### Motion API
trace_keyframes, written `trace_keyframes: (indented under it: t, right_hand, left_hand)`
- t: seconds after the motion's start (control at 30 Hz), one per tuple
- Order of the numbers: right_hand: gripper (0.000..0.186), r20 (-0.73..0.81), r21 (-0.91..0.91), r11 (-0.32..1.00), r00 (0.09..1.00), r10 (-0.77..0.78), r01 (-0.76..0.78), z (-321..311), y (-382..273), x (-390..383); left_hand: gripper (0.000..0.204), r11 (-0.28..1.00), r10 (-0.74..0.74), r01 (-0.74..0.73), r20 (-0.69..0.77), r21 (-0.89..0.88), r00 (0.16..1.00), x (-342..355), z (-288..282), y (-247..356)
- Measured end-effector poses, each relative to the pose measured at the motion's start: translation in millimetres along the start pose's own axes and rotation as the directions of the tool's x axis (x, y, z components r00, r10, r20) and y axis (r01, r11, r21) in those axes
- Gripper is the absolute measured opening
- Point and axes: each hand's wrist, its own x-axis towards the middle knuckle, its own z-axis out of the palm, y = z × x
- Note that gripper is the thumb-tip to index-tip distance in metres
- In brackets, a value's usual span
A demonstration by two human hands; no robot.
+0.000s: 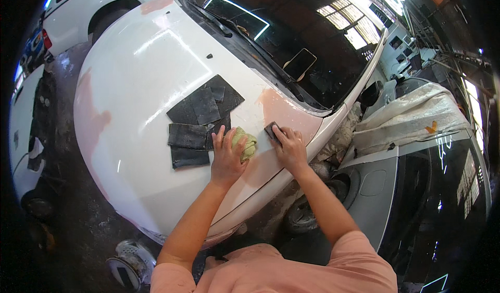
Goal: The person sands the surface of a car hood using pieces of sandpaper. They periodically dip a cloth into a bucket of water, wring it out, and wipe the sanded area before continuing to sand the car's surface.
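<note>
My left hand [227,160] is closed around a crumpled yellow-green cloth [249,143], resting on the white car hood [151,84]. To its right, my right hand [291,151] grips a small dark sanding block [272,131] and presses it on the hood beside a pinkish filler patch [289,113]. What lies under the block is hidden. Left of the hands, several dark sheets that look like sandpaper [190,158] lie overlapping on the hood, with smaller pieces [205,106] on top. Another pinkish patch [94,116] spreads along the hood's left side.
The windshield [291,32] with its wiper [250,43] rises beyond the hood. A grey car [367,183] partly covered by a pale sheet [416,110] stands close on the right. At left are a white vehicle [94,6] and a car part. A metal wheel-like object [133,261] lies below.
</note>
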Motion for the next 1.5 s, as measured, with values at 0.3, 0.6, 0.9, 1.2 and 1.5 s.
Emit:
trace_keyframes:
  t: [0.3, 0.6, 0.9, 1.2, 1.5]
  right_hand:
    - [0.043, -0.083, -0.007, 1.0, 0.996, -0.018, 0.018, 21.0, 0.1, 22.5]
    - [0.046, -0.104, -0.027, 0.998, 0.993, 0.056, -0.059, 28.2, 31.8, 84.2]
    - [0.042, -0.098, -0.037, 0.999, 0.994, -0.039, 0.035, 6.0, 27.7, 80.4]
    - [0.046, 0.057, 0.027, 0.996, 0.995, -0.086, 0.084, -4.2, 8.3, 9.8]
    - [0.04, -0.101, -0.053, 0.998, 0.994, -0.039, 0.033, 20.3, 1.0, 26.5]
  left_hand:
    - [0.074, 1.0, -0.02, 0.02, -0.016, 0.001, 1.0, 0.6, 3.3, -6.9]
    - [0.07, 0.996, 0.029, -0.03, -0.005, -0.079, 1.0, 3.1, 0.2, 8.5]
    - [0.063, 0.999, 0.038, -0.039, -0.023, -0.035, 0.999, 4.2, 6.6, 9.6]
    - [0.063, 0.999, -0.006, 0.005, -0.019, -0.043, 1.0, 2.3, 0.1, 3.1]
    - [0.06, 1.0, -0.008, 0.007, -0.038, -0.015, 0.999, 3.5, -3.4, -1.9]
